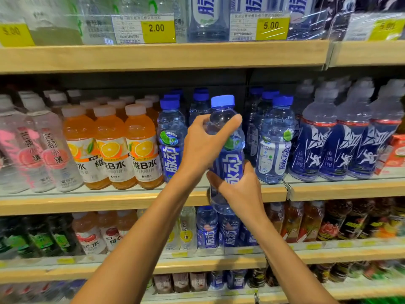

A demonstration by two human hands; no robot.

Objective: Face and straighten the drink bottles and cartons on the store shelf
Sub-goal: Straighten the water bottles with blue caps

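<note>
I hold a blue-capped bottle with a blue label [228, 148] in front of the middle shelf [131, 200], its label facing me. My left hand [206, 143] grips the bottle's clear shoulder from the left, thumb across the front. My right hand [238, 189] grips its lower body from the right and below. A matching bottle [171, 139] stands on the shelf to the left, label forward. Another matching bottle [275, 141] stands to the right, its white back label turned outward. More blue-capped bottles stand behind in the gap.
Orange vitamin drink bottles [114, 148] and pink-labelled clear bottles [43, 150] fill the middle shelf's left part. Dark blue sports bottles [341, 141] and a red carton [396, 152] stand at the right. Price tags [157, 28] hang on the upper shelf; lower shelves hold several more drinks.
</note>
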